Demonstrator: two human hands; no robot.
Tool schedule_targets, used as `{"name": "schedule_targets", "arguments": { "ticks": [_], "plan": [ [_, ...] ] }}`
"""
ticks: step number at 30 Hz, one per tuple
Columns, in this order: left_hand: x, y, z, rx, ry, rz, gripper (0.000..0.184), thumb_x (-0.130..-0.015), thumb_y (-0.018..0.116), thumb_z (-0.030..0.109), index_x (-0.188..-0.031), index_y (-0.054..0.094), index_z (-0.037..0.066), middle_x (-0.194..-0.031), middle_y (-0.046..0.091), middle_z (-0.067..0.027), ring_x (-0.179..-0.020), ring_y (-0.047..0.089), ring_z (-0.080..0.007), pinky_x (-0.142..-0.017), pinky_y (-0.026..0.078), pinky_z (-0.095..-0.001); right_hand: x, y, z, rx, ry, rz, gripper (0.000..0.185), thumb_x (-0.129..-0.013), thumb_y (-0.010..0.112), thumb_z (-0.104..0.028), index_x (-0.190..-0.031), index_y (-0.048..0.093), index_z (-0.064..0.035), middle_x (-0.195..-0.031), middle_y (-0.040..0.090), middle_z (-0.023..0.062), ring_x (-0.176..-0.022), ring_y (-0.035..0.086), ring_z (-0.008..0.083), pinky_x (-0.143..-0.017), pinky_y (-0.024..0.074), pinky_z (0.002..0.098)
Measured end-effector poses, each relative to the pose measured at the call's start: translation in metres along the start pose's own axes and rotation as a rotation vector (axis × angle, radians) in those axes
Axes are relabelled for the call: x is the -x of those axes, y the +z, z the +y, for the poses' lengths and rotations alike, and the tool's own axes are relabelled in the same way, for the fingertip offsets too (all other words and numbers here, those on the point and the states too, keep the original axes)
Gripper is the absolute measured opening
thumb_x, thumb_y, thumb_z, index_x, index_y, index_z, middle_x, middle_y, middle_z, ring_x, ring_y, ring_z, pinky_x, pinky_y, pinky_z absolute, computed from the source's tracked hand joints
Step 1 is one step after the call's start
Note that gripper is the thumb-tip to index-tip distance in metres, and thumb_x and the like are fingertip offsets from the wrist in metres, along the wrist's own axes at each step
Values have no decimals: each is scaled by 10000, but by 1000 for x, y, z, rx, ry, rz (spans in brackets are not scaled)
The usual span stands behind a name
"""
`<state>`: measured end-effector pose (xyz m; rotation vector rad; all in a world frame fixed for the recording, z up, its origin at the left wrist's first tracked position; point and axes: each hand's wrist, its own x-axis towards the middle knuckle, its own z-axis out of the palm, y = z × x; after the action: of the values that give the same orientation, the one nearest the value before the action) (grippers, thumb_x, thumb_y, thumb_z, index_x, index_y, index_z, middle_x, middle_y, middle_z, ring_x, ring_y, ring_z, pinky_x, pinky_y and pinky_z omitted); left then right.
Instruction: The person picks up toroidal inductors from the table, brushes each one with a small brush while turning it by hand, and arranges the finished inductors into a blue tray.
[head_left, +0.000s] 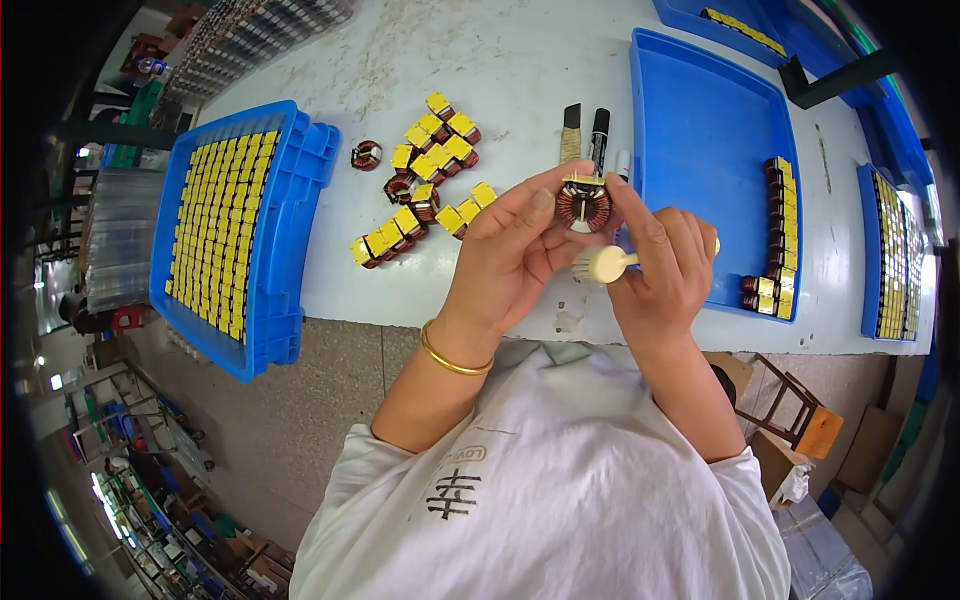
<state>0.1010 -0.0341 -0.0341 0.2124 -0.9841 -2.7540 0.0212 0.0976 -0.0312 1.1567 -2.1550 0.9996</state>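
Note:
My left hand [505, 245] is closed around a toroidal coil [583, 208], a ring wound with dark copper wire on a yellow base. The yellow base faces away from me, with thin pins on it. A cream brush [607, 265] is gripped in my right hand [665, 260], its bristles pointing left, just below the coil. My right index finger reaches up to the coil's right edge. On the table left of my hands lie several similar coils with yellow bases [440, 160]. A single coil [366, 155] rests apart from them, with no yellow showing.
At left, a blue crate [290, 200] holds rows of yellow-based coils. To the right lies a blue tray [700, 130] with a column of coils [782, 220] along its right side. A black marker [600, 135] and a tape-wrapped blade [571, 130] lie beyond my hands.

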Motion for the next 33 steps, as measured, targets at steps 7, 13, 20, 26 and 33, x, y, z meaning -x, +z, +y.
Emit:
{"name": "schedule_targets", "arguments": {
  "ticks": [7,13,20,26,33],
  "plan": [
    [0,-1,-2,-28,12,-18,423,-1007,443,221,-1338,436,-42,-1154,616,-137,-1020,643,-235,-906,537,-335,4,2,3,-7,7,1,668,-504,606,11,-1162,663,-94,-661,410,13,-612,452,191,-640,341,323],
    [0,3,-3,-50,32,7,417,-1004,447,197,-1347,428,-40,-1158,614,-139,-998,650,-246,-906,532,-346,5,0,4,-8,14,-12,670,-513,630,-5,-1176,661,-99,-660,407,9,-611,448,186,-641,338,321],
    [-1,3,-5,-63,41,11,410,-1004,443,178,-1350,424,-42,-1162,612,-138,-997,648,-248,-919,526,-361,3,-2,7,3,19,-15,632,-537,678,-43,-1164,671,-117,-644,403,-3,-610,448,175,-634,334,317],
    [-1,8,-6,-64,51,33,391,-1006,433,162,-1341,433,-39,-1157,612,-136,-1021,633,-218,-963,512,-390,-1,-6,8,20,37,-48,592,-571,692,-37,-1150,681,-162,-640,415,-14,-610,452,171,-632,335,312],
    [1,6,-6,-118,88,5,372,-1005,432,152,-1325,440,-38,-1169,606,-141,-1075,612,-232,-985,504,-404,-3,-5,10,28,39,-72,543,-609,732,-101,-1142,686,-199,-639,414,-19,-609,455,162,-636,336,313]
  ]
}}
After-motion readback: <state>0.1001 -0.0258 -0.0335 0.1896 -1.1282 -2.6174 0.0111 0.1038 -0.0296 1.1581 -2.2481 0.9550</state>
